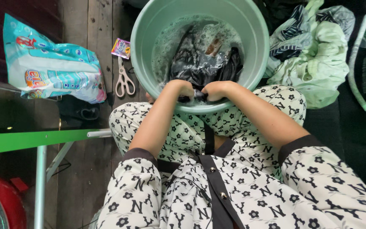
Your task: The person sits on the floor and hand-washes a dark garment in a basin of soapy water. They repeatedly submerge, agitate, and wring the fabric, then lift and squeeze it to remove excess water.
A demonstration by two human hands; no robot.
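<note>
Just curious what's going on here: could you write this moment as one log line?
left hand: grip shut on dark garment | right hand: grip shut on same | in: green basin, soapy water | nearby: scissors, detergent bag

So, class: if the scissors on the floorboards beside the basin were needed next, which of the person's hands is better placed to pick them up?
Probably the left hand: the scissors lie on its side of the green basin. The right hand would have to cross over. Both hands currently grip the dark wet garment.
</note>
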